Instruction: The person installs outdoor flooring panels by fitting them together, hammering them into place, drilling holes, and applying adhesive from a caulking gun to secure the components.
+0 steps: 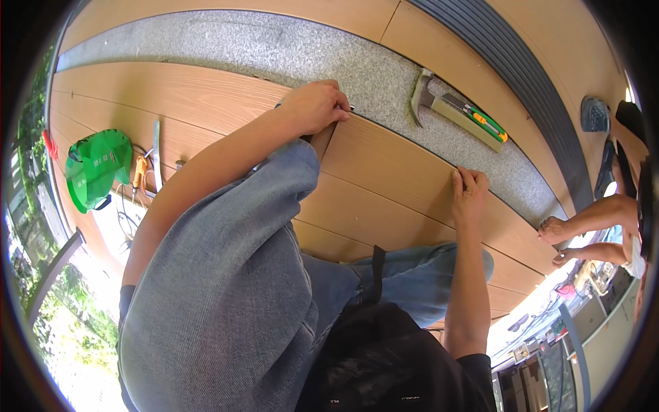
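A wood-look plank lies in front of me, its far edge bordering a strip of speckled grey floor. At the gap between two plank ends, my left hand has its fingers closed around a small dark-tipped thing that they mostly hide. Farther right, my right hand grips the plank's far edge with bent fingers and thumb. Beyond it a claw hammer rests on the grey strip, and a green and orange utility knife lies along its handle.
At the right, another person's hands are at the plank's end. On the left sit a green plastic item, an orange-handled tool with a cord and a metal strip. A dark ribbed strip curves across the far side.
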Tool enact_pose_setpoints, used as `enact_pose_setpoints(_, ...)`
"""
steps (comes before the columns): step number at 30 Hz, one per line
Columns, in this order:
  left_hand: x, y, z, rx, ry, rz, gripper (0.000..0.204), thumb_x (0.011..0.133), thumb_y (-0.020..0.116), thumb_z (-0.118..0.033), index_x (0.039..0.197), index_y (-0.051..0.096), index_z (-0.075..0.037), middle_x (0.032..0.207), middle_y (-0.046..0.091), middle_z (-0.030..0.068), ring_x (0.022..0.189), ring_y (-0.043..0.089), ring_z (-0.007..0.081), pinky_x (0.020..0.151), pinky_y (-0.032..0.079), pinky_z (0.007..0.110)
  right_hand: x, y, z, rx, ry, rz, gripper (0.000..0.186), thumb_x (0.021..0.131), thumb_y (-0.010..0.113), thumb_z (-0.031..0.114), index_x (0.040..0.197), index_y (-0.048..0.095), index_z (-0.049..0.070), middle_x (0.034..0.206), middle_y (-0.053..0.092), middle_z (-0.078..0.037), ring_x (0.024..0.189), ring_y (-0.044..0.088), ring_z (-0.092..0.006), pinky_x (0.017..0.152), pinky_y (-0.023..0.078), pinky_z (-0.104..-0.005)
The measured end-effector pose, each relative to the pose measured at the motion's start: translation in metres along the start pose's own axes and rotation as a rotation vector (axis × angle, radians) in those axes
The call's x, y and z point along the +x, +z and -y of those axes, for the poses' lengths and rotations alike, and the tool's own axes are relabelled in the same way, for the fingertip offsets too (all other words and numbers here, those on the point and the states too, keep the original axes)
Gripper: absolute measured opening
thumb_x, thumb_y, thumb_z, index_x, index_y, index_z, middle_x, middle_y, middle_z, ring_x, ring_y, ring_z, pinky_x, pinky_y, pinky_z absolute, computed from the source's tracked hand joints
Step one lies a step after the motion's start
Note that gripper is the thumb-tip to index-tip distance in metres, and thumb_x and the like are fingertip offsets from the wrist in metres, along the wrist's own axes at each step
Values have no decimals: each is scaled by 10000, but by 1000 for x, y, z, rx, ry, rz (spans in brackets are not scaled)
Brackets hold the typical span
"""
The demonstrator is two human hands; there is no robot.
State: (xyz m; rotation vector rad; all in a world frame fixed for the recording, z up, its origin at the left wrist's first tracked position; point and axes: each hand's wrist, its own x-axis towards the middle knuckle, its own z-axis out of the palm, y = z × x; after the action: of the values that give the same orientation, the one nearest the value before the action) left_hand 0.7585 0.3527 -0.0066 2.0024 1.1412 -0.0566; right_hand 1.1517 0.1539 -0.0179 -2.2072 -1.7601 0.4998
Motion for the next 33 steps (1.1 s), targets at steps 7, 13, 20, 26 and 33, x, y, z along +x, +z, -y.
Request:
enact_pose_setpoints(7,-1,6,3,-14,12,-42,247,907,793,-283,1060,797,-89,961,725,106,942,716,330,857,569,442,0,4,-2,-11,4,-22,213,958,785,206,1129,803,81,1026,636,-96,1002,583,-290,896,505,-403)
enact_pose_setpoints(13,-3,-1,-8,-32,-158,2,394,903,813,-297,1173,653,-59,928,744,89,945,727,323,813,566,455,2,5,3,8,40,7,213,960,778,199,1135,801,79,1031,637,-101,1015,583,-296,908,508,-406)
enact_pose_setpoints(20,4,6,-5,74,-151,-14,385,910,808,-316,1134,613,-71,926,750,89,952,728,331,814,567,462,4,12,-2,-5,36,-1,216,974,762,202,1140,793,67,1047,635,-115,1031,579,-314,929,504,-425)
enact_pose_setpoints(26,8,6,-5,109,-165,20,395,901,816,-325,1127,617,-68,907,759,85,921,736,339,808,573,468,2,13,-1,-11,52,3,222,976,756,200,1150,789,65,1067,628,-118,1056,570,-320,942,499,-430)
enact_pose_setpoints(33,5,4,-7,70,-134,56,371,860,843,-318,1103,692,-81,891,760,70,883,738,314,783,579,449,3,11,-4,27,77,39,218,971,758,196,1143,789,66,1059,628,-121,1051,572,-323,946,496,-433)
